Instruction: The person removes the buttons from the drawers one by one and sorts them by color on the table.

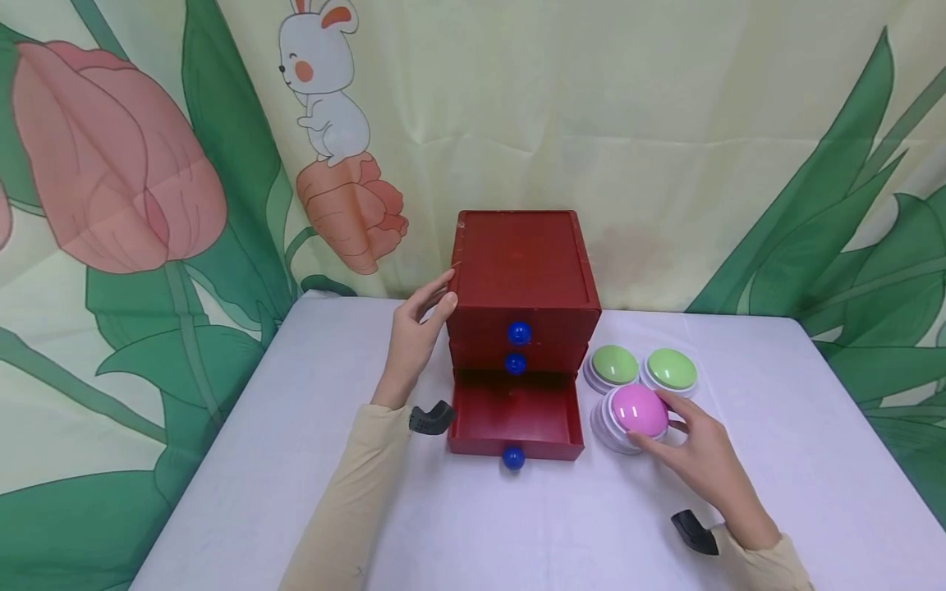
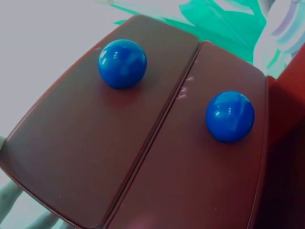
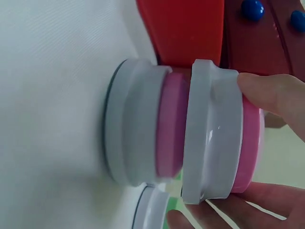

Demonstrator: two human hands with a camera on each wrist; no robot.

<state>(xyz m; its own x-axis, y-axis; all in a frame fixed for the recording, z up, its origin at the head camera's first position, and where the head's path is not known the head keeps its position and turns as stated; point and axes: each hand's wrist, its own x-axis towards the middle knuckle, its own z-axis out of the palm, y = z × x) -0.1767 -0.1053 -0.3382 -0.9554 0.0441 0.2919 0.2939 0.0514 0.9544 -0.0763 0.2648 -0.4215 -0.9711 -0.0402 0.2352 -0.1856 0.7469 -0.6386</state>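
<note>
My right hand [image 1: 702, 460] grips a round white push button with a pink dome [image 1: 640, 410] between thumb and fingers. In the right wrist view, this upper button [image 3: 214, 133] is over a second pink-topped button [image 3: 136, 121] on the table, its base close above the lower dome. To the left, my left hand [image 1: 415, 341] lies with extended fingers against the left side of a dark red drawer cabinet [image 1: 517, 263]. The cabinet's bottom drawer [image 1: 517, 419] is pulled out and holds nothing visible; the two upper drawers are closed.
Two white buttons with green domes, a left one [image 1: 615, 364] and a right one [image 1: 671, 369], sit behind the pink pair. Blue round knobs [image 1: 513, 458] project from the drawer fronts. A patterned curtain [image 1: 628, 164] hangs behind the white-covered table [image 1: 251, 476].
</note>
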